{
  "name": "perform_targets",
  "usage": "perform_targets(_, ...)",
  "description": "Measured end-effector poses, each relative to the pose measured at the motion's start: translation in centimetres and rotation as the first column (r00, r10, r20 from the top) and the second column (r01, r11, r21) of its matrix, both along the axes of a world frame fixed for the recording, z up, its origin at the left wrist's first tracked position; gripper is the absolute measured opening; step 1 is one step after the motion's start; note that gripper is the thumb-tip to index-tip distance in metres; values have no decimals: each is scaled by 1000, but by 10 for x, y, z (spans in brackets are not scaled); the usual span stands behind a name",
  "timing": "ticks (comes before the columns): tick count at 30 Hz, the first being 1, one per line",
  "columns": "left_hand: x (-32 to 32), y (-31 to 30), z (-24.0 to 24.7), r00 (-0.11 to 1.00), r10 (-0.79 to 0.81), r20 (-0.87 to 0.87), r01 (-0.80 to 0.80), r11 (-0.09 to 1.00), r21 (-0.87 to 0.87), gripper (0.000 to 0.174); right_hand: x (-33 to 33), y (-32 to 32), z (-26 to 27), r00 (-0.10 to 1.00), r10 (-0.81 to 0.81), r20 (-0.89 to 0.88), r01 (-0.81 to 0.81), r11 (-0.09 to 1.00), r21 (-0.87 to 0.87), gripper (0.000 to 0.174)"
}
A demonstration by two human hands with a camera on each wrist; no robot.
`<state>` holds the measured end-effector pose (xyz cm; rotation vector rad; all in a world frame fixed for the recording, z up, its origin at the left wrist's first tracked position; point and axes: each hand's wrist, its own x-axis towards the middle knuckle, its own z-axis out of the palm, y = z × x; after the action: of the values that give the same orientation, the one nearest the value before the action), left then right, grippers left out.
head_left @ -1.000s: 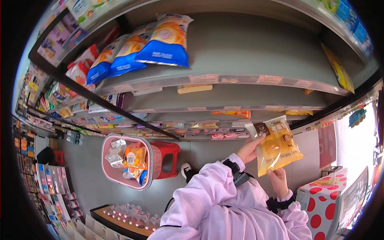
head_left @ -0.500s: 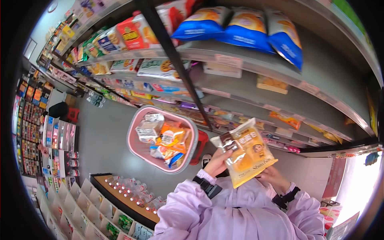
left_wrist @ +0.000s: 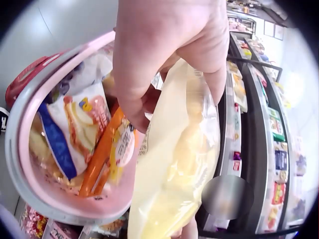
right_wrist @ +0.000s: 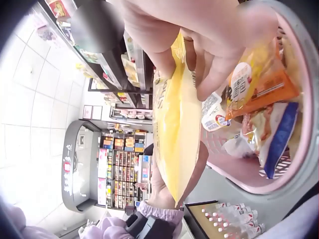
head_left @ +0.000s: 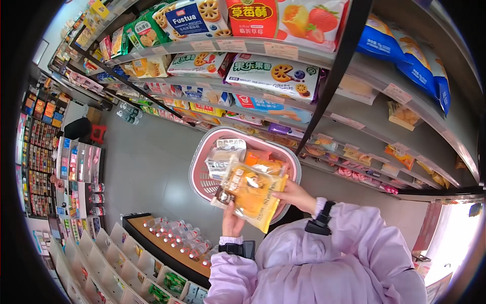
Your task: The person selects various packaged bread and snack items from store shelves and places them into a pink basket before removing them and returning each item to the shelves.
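I hold a yellow snack packet (head_left: 250, 195) with both hands just over a pink shopping basket (head_left: 195, 175). My left hand (head_left: 231, 219) pinches its lower edge, and my right hand (head_left: 296, 195) grips its right side. Several other snack packets (head_left: 228, 154) lie in the basket. In the left wrist view my left hand's fingers (left_wrist: 164, 45) curl round the packet (left_wrist: 174, 164), with the basket's rim (left_wrist: 20, 149) at the left. The right wrist view has my right hand (right_wrist: 199, 30) on the packet's top edge (right_wrist: 174, 119) and the basket (right_wrist: 304, 124) beyond.
Shop shelves with biscuit boxes (head_left: 273, 76) and blue bags (head_left: 405, 48) run along the top and right. A low display of small bottles (head_left: 177, 238) stands below the basket. Grey floor (head_left: 147, 167) lies to the left, with more racks beyond.
The packet has come down from in front of the shelves to just over the basket, still in both hands. My head has turned towards the basket.
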<state>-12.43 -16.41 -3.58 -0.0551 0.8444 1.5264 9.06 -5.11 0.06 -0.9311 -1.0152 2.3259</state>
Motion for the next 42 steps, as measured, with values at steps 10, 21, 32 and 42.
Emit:
perform_targets(10, -92, 6, -19, 959, 31, -282, -61, 993, -97, 41, -130, 25, -32, 937, -179, 301, -48, 786, 617, 21)
perform_targets(21, -81, 11, -1, 869, -81, -489, -32, 975, -218, 62, -160, -2, -54, 898, -69, 434, -255, 721, 644, 22)
perform_targets(32, 47, 47, 54, 606, -328, -725, 272, 942, -199, 27, 56, 3, -48, 862, -121, 493, -127, 889, 441, 34)
perform_targets(42, 232, 89, -40, 718, -553, -424, 600, 800, -28, 33, 227, 67, -167, 773, -275, 571, 176, 959, 223, 23)
